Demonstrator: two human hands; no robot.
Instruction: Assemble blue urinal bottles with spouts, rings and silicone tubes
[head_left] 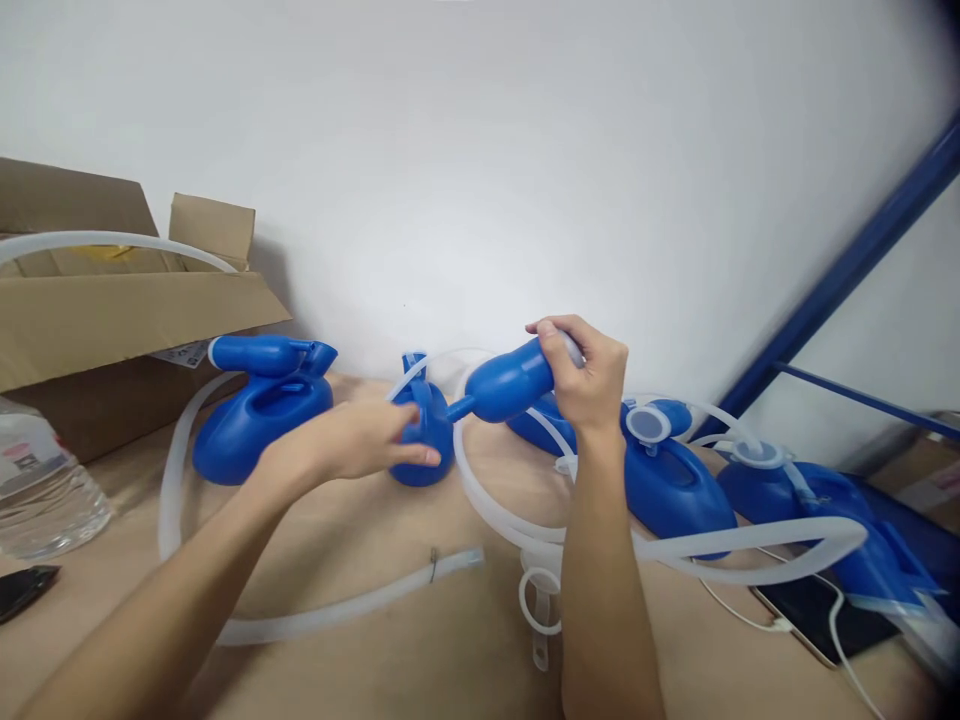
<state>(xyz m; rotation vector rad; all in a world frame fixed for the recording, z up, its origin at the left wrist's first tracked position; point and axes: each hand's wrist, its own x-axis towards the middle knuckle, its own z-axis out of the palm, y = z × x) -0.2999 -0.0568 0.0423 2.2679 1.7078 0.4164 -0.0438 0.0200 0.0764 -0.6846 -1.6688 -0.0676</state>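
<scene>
My right hand (592,375) is wrapped round the wide end of a blue plastic urinal cup (504,385), holding it above the table. Its narrow spout points down and left. My left hand (360,440) is open and holds nothing, its fingers stretched towards the spout but apart from it. Behind those fingertips stands a blue urinal bottle (424,472), partly hidden. On the table in front lies the end of a clear hose (352,597) with a small wire clip (433,565) round it. A translucent cap strap with a ring (541,600) lies beside my right forearm.
Another blue bottle (247,430) with a cup on it stands left, by an open cardboard box (127,310) and a water jug (45,490). Several blue bottles (679,490) and looped hoses fill the right, near a phone (829,615) with a white cable. A blue metal frame (847,285) slants behind.
</scene>
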